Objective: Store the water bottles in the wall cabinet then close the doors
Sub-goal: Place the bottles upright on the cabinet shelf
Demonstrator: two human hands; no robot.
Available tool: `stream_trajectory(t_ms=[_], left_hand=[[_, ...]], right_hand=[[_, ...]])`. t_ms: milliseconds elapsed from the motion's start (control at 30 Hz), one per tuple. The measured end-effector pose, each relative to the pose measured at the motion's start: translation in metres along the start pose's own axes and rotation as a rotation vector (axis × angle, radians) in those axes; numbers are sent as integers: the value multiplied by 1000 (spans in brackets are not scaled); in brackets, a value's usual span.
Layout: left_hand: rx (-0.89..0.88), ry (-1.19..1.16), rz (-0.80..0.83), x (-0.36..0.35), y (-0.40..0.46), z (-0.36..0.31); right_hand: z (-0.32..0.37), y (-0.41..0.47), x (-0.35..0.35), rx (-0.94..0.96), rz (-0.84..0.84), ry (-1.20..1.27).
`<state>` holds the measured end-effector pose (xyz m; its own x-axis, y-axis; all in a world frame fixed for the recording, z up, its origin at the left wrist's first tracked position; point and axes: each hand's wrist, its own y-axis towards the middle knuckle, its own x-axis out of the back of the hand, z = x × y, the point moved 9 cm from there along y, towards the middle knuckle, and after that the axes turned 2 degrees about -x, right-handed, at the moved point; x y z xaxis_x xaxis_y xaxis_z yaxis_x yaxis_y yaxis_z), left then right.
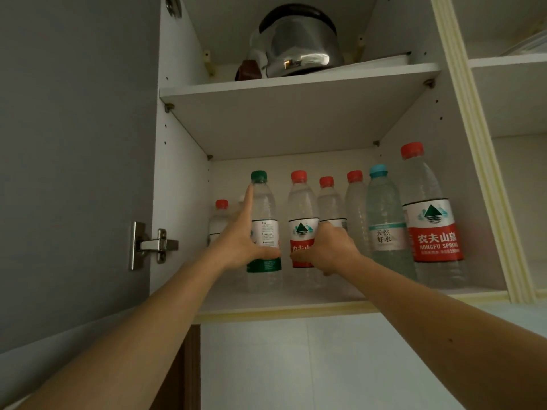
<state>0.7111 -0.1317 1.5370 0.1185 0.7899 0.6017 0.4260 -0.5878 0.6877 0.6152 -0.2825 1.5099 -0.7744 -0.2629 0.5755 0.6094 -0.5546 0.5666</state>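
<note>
I see both of my arms reaching up into the open wall cabinet. My left hand has its grip round the green-capped bottle, thumb curled across the label and the forefinger stretched straight up the side toward the cap. My right hand holds the red-capped bottle just beside it, fingers wrapped over the red label. Both bottles stand upright on the lower shelf. To the right stand more bottles, among them a blue-capped bottle and a large red-labelled bottle nearest the front; a small red-capped one sits at the back left. The left door hangs open on its hinge. A steel kettle sits on the upper shelf.
</note>
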Motion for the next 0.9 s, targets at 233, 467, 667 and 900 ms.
stream_trajectory(t_ms=[233,467,667,900], left_hand=[[23,229,29,-9,27,11],[-61,774,55,-12,50,33],[-152,856,40,-26,54,48],[-130,849,38,-28,57,53]], right_hand=[[21,17,-16,-24,176,-178],[26,28,-30,-24,241,-221],[21,43,-43,-49,264,-188],[14,52,-47,-108,318,-108]])
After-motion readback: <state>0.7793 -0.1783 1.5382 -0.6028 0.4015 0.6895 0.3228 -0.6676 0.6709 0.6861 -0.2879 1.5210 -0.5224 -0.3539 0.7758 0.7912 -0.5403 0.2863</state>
